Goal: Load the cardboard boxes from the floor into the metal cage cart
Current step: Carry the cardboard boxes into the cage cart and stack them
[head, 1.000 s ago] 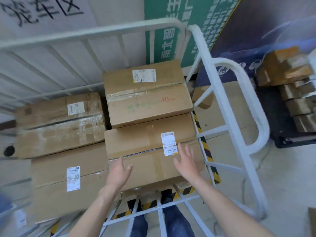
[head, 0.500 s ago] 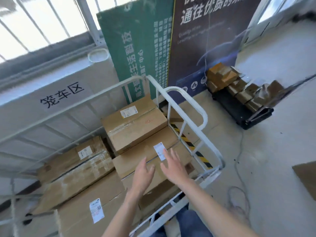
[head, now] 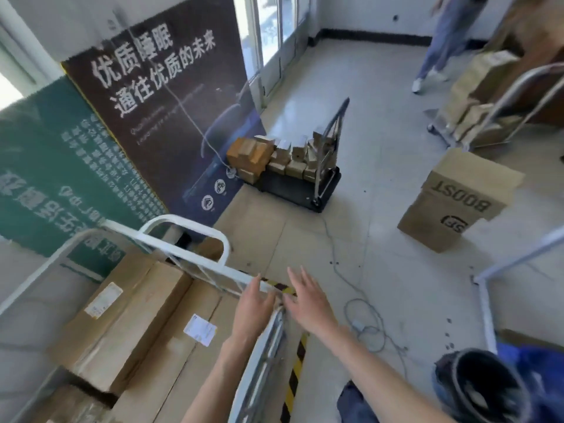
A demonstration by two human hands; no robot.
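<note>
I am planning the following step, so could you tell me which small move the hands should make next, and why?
Probably reach toward the BOOST box standing on the floor ahead to the right. The left hand and right hand are open and empty above the cage cart rail, and the loaded boxes lie inside it.

On the floor [head: 381, 245] a cable [head: 359, 326] lies just right of the right fingers [head: 305, 282]. A box [head: 451, 206] stands well beyond them to the right, a loaded trolley [head: 300, 186] straight ahead.
</note>
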